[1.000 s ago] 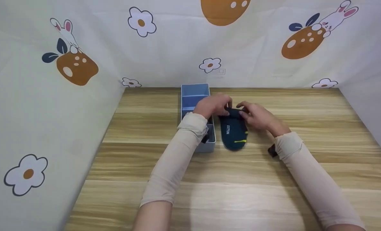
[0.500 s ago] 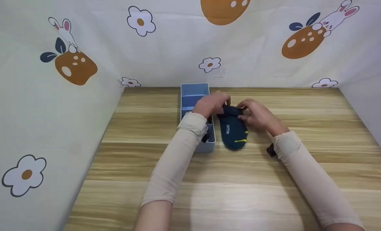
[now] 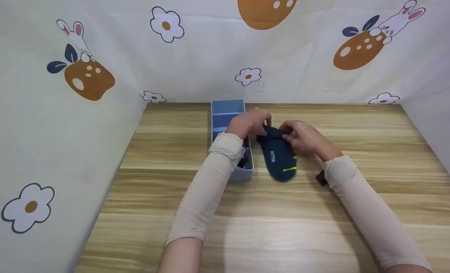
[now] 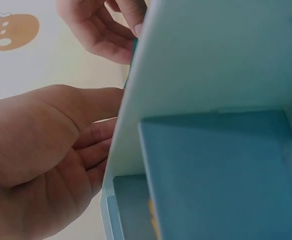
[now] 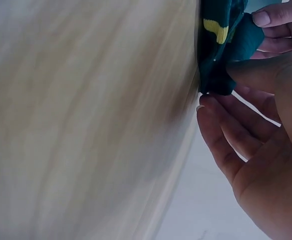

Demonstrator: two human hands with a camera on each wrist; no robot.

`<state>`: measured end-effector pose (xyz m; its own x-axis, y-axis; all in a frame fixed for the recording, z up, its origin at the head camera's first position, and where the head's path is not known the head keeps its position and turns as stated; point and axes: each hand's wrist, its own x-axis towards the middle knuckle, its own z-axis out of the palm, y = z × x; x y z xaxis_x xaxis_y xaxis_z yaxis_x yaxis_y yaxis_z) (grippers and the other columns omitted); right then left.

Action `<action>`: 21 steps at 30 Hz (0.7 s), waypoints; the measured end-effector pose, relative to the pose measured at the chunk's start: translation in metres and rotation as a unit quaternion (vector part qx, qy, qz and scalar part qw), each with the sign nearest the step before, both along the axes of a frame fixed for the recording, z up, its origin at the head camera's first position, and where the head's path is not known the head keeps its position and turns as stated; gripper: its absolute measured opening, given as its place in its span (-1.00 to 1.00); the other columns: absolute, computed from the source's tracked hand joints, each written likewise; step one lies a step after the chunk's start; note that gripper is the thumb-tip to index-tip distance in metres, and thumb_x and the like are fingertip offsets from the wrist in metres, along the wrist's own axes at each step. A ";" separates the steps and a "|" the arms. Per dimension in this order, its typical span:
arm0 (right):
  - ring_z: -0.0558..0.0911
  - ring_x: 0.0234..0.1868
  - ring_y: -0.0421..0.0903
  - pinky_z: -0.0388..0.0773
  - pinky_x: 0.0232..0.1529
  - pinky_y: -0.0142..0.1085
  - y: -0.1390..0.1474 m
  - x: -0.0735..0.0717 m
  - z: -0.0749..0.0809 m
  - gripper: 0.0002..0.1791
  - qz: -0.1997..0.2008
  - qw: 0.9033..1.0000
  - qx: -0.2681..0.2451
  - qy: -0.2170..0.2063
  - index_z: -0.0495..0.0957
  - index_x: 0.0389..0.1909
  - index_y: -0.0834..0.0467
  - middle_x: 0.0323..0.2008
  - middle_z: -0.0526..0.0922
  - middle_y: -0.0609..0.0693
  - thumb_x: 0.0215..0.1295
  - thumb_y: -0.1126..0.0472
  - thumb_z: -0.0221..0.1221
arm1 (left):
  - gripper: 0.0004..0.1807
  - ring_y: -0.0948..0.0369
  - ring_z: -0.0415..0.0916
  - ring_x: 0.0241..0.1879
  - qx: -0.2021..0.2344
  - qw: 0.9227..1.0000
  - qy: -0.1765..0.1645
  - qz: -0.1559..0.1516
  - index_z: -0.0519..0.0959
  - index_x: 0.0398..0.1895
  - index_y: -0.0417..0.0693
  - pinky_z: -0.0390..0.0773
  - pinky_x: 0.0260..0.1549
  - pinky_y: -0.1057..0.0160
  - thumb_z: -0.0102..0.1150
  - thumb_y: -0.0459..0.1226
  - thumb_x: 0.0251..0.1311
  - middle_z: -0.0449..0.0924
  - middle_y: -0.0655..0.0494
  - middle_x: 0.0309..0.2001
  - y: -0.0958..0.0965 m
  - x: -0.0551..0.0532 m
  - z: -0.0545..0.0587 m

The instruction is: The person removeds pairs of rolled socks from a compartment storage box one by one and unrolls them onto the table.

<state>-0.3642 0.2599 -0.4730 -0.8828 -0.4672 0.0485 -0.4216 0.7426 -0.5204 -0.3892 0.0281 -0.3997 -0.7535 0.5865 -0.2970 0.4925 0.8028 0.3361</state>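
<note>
A dark green sock (image 3: 280, 159) with yellow marks and the word COTTON lies on the table, toe end toward me. Its cuff end is folded over, and both hands work there. My left hand (image 3: 249, 123) pinches the left corner of the fold; its thumb shows on the fabric in the right wrist view. On the opposite corner, my right hand (image 3: 306, 139) grips with the thumb on top and fingers below (image 5: 223, 125). Just left of the sock stands a blue divided box (image 3: 242, 175), partly covered by my left hand and sleeve.
Inside one box compartment a bit of something orange-yellow (image 4: 153, 220) shows. The wood-grain table (image 3: 285, 227) runs back to a patterned cloth wall (image 3: 304, 49), with another cloth side at the left (image 3: 77, 144).
The sock's toe end has swung a little right and toward me, and the raised roll at its cuff now lies flatter. The box has shifted slightly left. Both hands stay nearly in place.
</note>
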 end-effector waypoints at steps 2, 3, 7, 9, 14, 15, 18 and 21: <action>0.75 0.09 0.12 0.65 0.19 0.13 0.001 0.000 0.001 -0.74 -0.001 1.000 0.004 0.003 0.67 0.15 0.26 0.03 0.79 0.21 0.56 0.28 0.20 | -0.60 0.06 0.60 0.08 0.001 1.000 -0.006 0.000 0.65 0.31 -0.08 0.64 0.24 0.04 0.35 -0.30 0.45 0.68 -0.06 0.21 0.001 -0.001 0.001; 0.75 0.09 0.13 0.65 0.19 0.13 0.001 0.000 0.002 -0.74 -0.001 1.000 0.006 0.004 0.67 0.16 0.26 0.03 0.79 0.21 0.57 0.29 0.19 | -0.59 0.06 0.60 0.07 0.002 1.000 -0.009 0.000 0.65 0.32 -0.08 0.65 0.24 0.04 0.37 -0.31 0.44 0.68 -0.06 0.21 0.002 -0.001 0.002; 0.74 0.09 0.15 0.64 0.21 0.14 -0.001 -0.002 0.005 -0.70 -0.002 1.000 0.010 0.005 0.66 0.19 0.29 0.05 0.78 0.25 0.59 0.29 0.13 | -0.61 0.06 0.63 -0.01 0.013 1.000 -0.011 0.010 0.69 0.25 -0.10 0.69 0.15 0.06 0.41 -0.35 0.38 0.72 -0.05 0.14 0.006 -0.004 0.001; 0.73 0.10 0.16 0.63 0.24 0.15 -0.003 -0.004 0.005 -0.69 -0.002 1.000 0.012 0.003 0.65 0.21 0.30 0.08 0.77 0.26 0.61 0.29 0.10 | -0.62 0.06 0.64 -0.05 0.021 1.000 -0.005 0.015 0.71 0.21 -0.10 0.71 0.10 0.07 0.42 -0.38 0.35 0.74 -0.05 0.10 0.006 -0.006 -0.001; 0.74 0.03 0.19 0.63 0.18 0.15 -0.006 -0.009 0.004 -0.68 -0.016 1.000 -0.001 0.008 0.58 0.25 0.31 0.01 0.78 0.29 0.62 0.30 0.09 | -0.63 0.10 0.63 -0.03 0.028 0.999 0.036 0.007 0.70 0.23 -0.10 0.69 0.09 0.08 0.33 -0.42 0.38 0.73 -0.04 0.14 0.007 -0.009 -0.009; 0.75 0.00 0.19 0.64 0.14 0.15 -0.006 -0.010 0.004 -0.69 -0.021 1.000 -0.007 0.012 0.57 0.24 0.30 -0.01 0.79 0.30 0.61 0.30 0.10 | -0.65 0.11 0.63 -0.04 0.027 0.999 0.046 0.005 0.70 0.21 -0.10 0.68 0.09 0.09 0.30 -0.42 0.40 0.73 -0.04 0.14 0.007 -0.009 -0.011; 0.77 -0.01 0.21 0.67 0.10 0.15 -0.006 -0.013 0.001 -0.74 -0.032 0.999 -0.025 0.017 0.54 0.21 0.26 -0.02 0.79 0.30 0.61 0.31 0.11 | -0.72 0.12 0.60 -0.10 0.019 0.997 0.069 0.008 0.71 0.13 -0.11 0.66 0.02 0.10 0.24 -0.43 0.43 0.75 -0.03 0.09 0.008 -0.010 -0.017; 0.76 0.11 0.24 0.67 0.17 0.16 -0.007 -0.016 -0.001 -0.76 -0.033 0.999 -0.033 0.011 0.58 0.17 0.25 0.09 0.75 0.30 0.61 0.27 0.14 | -0.75 0.11 0.58 -0.15 0.013 0.997 0.075 0.015 0.72 0.10 -0.12 0.65 -0.01 0.10 0.22 -0.43 0.44 0.76 -0.04 0.04 0.009 -0.012 -0.021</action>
<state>-0.3803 0.2529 -0.4737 -0.9100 -0.4032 0.0970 -0.3847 0.7335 -0.5603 -0.4010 0.0371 -0.4206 -0.8062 0.5681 -0.1650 0.5138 0.8107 0.2808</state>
